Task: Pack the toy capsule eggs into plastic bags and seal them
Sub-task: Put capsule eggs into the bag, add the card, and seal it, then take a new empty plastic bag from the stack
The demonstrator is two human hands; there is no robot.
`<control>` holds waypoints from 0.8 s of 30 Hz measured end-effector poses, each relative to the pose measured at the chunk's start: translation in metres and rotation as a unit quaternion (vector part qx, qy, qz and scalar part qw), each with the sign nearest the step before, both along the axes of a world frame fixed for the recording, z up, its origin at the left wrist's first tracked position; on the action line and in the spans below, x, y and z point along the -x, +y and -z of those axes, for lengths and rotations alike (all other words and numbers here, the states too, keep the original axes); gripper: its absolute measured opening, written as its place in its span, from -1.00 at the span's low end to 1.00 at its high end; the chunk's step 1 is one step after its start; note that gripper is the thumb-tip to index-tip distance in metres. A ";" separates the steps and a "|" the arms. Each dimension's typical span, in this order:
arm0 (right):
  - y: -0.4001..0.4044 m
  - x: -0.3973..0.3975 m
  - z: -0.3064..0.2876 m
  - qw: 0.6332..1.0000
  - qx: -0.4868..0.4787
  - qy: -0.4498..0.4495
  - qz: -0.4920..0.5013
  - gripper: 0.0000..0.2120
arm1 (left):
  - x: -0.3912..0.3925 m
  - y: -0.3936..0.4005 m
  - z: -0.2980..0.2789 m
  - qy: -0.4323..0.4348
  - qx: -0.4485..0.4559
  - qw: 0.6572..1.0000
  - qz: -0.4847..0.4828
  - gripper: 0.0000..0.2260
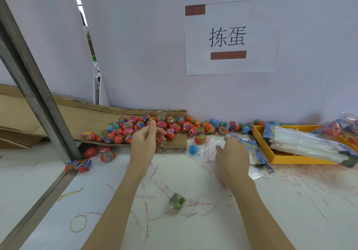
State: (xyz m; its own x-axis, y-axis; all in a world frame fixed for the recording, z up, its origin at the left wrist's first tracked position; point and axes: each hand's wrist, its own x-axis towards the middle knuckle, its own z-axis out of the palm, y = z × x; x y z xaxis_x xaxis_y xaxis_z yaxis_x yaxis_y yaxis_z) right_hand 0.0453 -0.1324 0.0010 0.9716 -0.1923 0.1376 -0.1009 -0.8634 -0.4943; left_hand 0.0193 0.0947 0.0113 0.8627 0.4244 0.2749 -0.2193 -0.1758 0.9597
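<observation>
A pile of toy capsule eggs [139, 127], mostly red with printed wrap bands, lies on a flat cardboard sheet [174, 143] against the wall, and more eggs [222, 126] trail to the right. My left hand [147, 139] hovers at the pile's near edge, fingers relaxed, holding nothing. My right hand [232, 152] lies on a clear plastic bag [211, 147] with a blue printed header on the table, its fingertips curled over the header edge. A red egg [200, 139] and a blue capsule half [193, 149] lie beside that bag.
A yellow tray [290, 160] at the right holds a stack of unused bags [310, 143]. Filled bags [341, 127] lie behind it. Loose eggs [78, 166] sit by a slanted metal post [38, 98]. A green wrapped piece [177, 201], a rubber band [78, 223] and thin plastic strips litter the table.
</observation>
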 end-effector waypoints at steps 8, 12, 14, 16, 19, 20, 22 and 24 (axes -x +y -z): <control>0.002 0.002 0.007 0.993 0.093 -0.069 -0.004 -0.75 | 0.004 -0.007 -0.003 0.023 -0.036 0.998 0.038 -0.58; 0.005 0.004 0.009 0.976 -0.090 -0.197 -0.034 -0.75 | 0.006 -0.015 0.000 0.007 -0.122 0.991 0.055 -0.79; 0.010 0.007 0.004 0.944 -0.210 -0.239 -0.088 -0.76 | 0.007 -0.017 0.002 -0.015 -0.220 0.974 0.061 -0.80; 0.016 0.011 -0.001 0.916 -0.279 -0.250 -0.144 -0.74 | 0.007 -0.018 0.004 -0.041 -0.271 0.957 0.094 -0.57; 0.024 0.016 -0.007 0.883 -0.359 -0.198 -0.230 -0.64 | 0.010 -0.020 0.001 -0.043 -0.238 0.952 0.189 -0.48; 0.027 0.018 -0.008 0.868 -0.392 -0.168 -0.255 -0.64 | 0.010 -0.021 0.002 -0.038 -0.224 0.952 0.205 -0.49; 0.032 0.023 -0.009 0.843 -0.438 -0.127 -0.284 -0.64 | 0.008 -0.022 0.001 -0.024 -0.208 0.958 0.194 -0.58; 0.037 0.025 -0.009 0.843 -0.447 -0.108 -0.280 -0.61 | 0.008 -0.023 -0.001 -0.028 -0.204 0.967 0.149 -0.71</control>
State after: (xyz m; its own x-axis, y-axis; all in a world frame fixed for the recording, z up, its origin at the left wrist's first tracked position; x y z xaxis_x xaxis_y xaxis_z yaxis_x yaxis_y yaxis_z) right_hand 0.0205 -0.0958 0.0098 0.9153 0.1669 0.3665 0.3747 -0.0189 -0.9270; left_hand 0.0111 0.0721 0.0125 0.9090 0.0048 0.4167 -0.3685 -0.4575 0.8092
